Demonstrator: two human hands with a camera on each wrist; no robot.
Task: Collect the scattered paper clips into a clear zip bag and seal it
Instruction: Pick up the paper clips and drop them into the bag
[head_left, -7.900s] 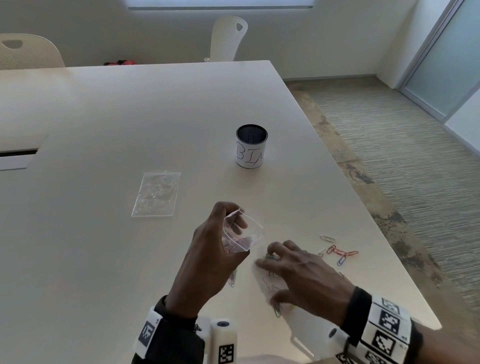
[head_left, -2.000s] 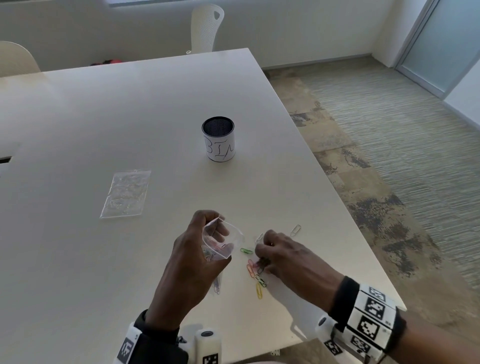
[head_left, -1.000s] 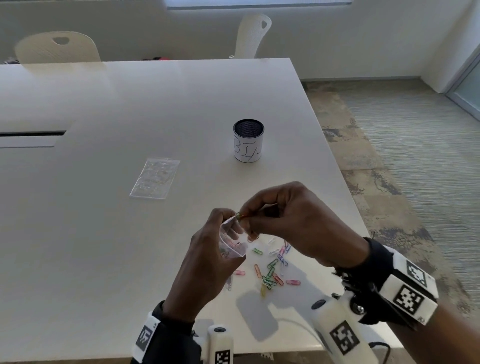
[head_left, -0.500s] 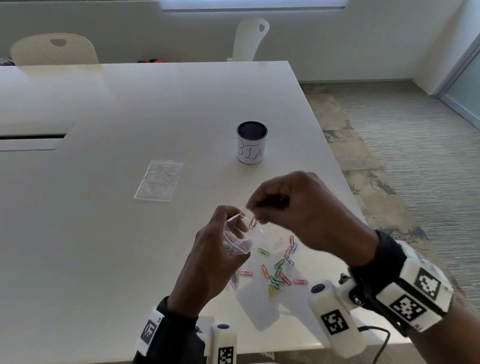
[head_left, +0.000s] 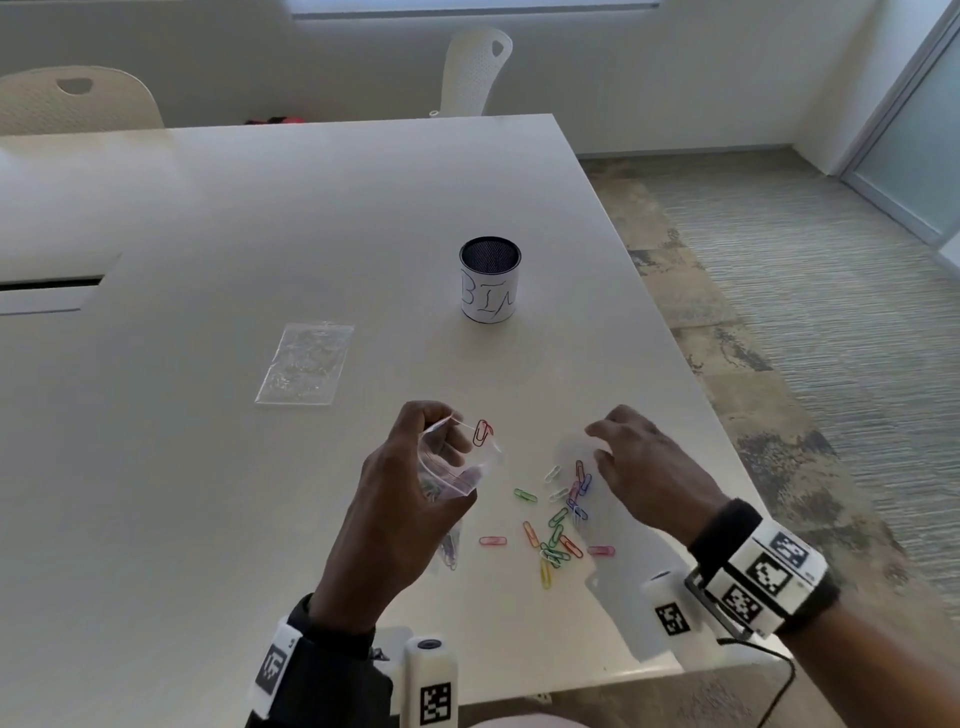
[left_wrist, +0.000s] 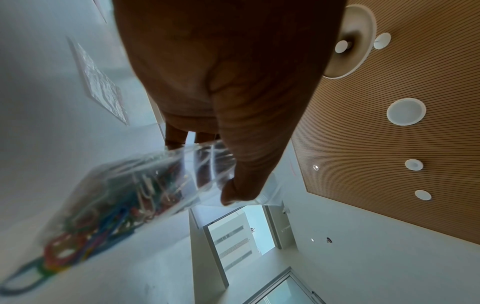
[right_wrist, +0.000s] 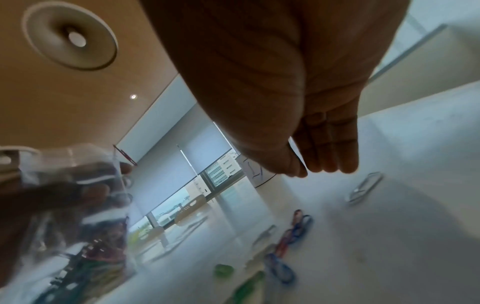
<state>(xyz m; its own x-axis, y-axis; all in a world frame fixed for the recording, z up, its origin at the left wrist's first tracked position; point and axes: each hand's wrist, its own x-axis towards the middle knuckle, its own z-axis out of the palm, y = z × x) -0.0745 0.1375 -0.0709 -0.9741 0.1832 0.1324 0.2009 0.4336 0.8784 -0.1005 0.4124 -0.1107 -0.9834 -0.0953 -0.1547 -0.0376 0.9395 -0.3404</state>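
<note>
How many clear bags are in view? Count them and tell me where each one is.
2. One clear bag is held open in the left hand, clips inside; the other bag lies flat on the table, left of the mesh cup. None seem hidden.

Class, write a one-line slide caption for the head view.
Left hand holds a clear zip bag open, a red clip at its mouth; right hand hovers over loose clips.
</note>
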